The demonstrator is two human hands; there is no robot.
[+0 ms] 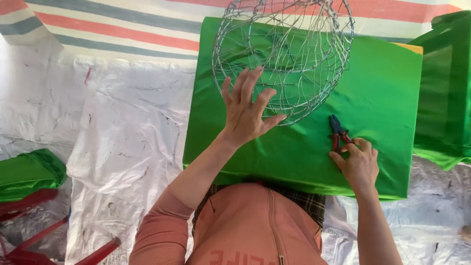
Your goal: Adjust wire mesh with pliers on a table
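A round wire-mesh basket stands on a table covered in green cloth. My left hand is spread flat with fingers apart against the basket's near side, touching the wires. My right hand rests on the cloth to the right and grips the red handles of a pair of pliers, whose dark blue jaws point away from me, just right of the basket's lower edge.
White plastic sheeting covers the ground to the left. A striped tarp lies beyond it. Another green-covered piece stands at the right edge. A folded green cloth and red bars sit lower left.
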